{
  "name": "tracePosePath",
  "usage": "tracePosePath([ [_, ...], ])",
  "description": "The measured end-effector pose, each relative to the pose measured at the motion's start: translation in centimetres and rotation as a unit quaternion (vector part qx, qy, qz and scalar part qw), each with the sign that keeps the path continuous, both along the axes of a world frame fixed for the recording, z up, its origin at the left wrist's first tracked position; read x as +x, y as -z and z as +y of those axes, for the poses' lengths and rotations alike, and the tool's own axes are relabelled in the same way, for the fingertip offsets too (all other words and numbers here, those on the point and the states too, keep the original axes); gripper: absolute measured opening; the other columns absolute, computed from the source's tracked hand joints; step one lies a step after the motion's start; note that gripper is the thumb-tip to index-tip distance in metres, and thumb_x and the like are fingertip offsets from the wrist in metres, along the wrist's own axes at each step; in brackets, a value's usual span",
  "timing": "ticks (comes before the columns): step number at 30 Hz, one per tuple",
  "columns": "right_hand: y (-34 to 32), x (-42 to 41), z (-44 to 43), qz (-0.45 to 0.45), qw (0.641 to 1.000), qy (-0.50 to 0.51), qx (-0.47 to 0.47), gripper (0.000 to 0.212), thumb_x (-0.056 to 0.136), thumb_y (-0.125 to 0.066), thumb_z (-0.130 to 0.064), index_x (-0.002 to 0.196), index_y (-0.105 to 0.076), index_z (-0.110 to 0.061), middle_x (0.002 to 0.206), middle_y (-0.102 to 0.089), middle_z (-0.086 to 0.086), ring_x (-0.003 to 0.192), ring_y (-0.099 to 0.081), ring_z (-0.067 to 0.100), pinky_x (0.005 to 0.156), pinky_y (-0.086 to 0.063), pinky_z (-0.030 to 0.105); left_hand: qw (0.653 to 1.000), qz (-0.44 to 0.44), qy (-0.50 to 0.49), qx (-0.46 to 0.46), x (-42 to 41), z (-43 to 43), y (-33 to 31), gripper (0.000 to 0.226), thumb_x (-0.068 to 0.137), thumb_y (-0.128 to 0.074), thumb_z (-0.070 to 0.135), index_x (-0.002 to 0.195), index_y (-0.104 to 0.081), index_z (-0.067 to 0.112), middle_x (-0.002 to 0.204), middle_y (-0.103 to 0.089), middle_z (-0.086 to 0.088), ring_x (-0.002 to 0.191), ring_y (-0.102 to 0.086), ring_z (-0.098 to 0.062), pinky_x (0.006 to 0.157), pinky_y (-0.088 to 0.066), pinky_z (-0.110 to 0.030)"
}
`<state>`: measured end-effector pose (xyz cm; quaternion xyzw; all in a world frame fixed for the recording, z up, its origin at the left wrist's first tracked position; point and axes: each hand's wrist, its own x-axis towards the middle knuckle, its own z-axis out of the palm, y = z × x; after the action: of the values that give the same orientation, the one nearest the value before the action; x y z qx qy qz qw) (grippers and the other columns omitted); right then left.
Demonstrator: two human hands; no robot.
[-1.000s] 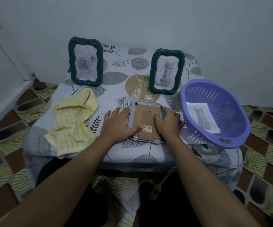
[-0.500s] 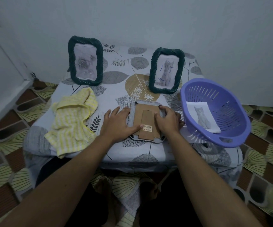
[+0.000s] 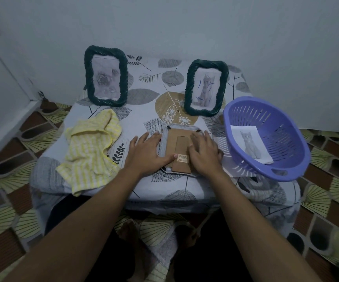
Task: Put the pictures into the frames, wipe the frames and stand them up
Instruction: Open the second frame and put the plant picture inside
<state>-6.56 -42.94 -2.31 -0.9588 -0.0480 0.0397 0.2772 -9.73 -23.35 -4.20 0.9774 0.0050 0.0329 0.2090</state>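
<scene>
While left hand [image 3: 146, 153] and right hand [image 3: 204, 153] press face-down frame [image 3: 171, 143], cloth [image 3: 91, 151] nearby

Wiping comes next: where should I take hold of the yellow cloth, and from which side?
Probably pinch the yellow cloth by the raised, bunched fold at its far end, from above, with the left hand, which lies just right of it. Elsewhere it lies flatter on the table.

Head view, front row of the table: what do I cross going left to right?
yellow striped cloth → left hand → face-down frame, cardboard back up → right hand → purple basket holding a cat picture
</scene>
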Motion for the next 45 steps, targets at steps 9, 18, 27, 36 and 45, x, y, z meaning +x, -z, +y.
tracePosePath([
  [9,1.3,-1.5,0.1,-0.016,0.995,-0.041,-0.087,0.052,0.105,-0.022,-0.05,0.156,-0.018,-0.04,0.168,-0.005,0.0,0.153,-0.006,0.026,0.121,0.0,0.048,0.999,-0.02,-0.011,-0.045,-0.1,0.1,0.0,0.099,0.073,-0.05,0.087,0.15,-0.034,0.027,0.154,-0.042,0.004,0.145,-0.029,-0.023,0.119,-0.014,-0.049],
  [18,1.4,-1.7,0.2,-0.03,0.995,-0.03,-0.09,0.053,0.104,-0.023,-0.05,0.156,-0.02,-0.041,0.167,-0.012,-0.001,0.152,-0.011,0.025,0.121,-0.002,0.047,0.983,-0.039,0.073,-0.165,-1.3,1.6,-0.2,0.033,0.083,-0.054,0.06,0.116,-0.058,0.062,0.135,-0.049,0.028,0.135,-0.035,-0.009,0.113,-0.021,-0.053],
  [27,1.7,-1.7,0.2,-0.034,0.996,-0.024,-0.083,0.052,0.103,-0.025,-0.049,0.154,-0.024,-0.04,0.167,-0.014,-0.001,0.152,-0.013,0.025,0.121,-0.003,0.046,0.988,-0.056,0.127,-0.071,-2.2,2.7,-0.1,0.038,0.072,-0.052,0.076,0.094,-0.073,0.053,0.098,-0.061,0.034,0.115,-0.049,-0.007,0.1,-0.031,-0.047],
  [36,1.7,-1.7,0.1,-0.034,0.995,-0.028,-0.084,0.052,0.103,-0.024,-0.05,0.154,-0.024,-0.039,0.167,-0.015,0.0,0.152,-0.013,0.026,0.122,-0.004,0.047,0.968,-0.066,0.214,0.113,-2.7,1.1,-4.0,0.017,0.09,-0.065,0.048,0.096,-0.078,0.038,0.096,-0.074,0.018,0.101,-0.059,-0.009,0.09,-0.021,-0.032],
  [45,2.0,-1.5,0.1,-0.041,0.996,-0.028,-0.08,0.052,0.103,-0.025,-0.049,0.153,-0.026,-0.039,0.166,-0.016,0.0,0.152,-0.014,0.026,0.122,-0.005,0.048,0.952,-0.132,0.261,0.094,-2.9,1.1,-2.1,0.026,0.09,-0.059,0.04,0.089,-0.078,0.024,0.087,-0.074,0.008,0.09,-0.064,-0.021,0.078,-0.045,-0.035],
])
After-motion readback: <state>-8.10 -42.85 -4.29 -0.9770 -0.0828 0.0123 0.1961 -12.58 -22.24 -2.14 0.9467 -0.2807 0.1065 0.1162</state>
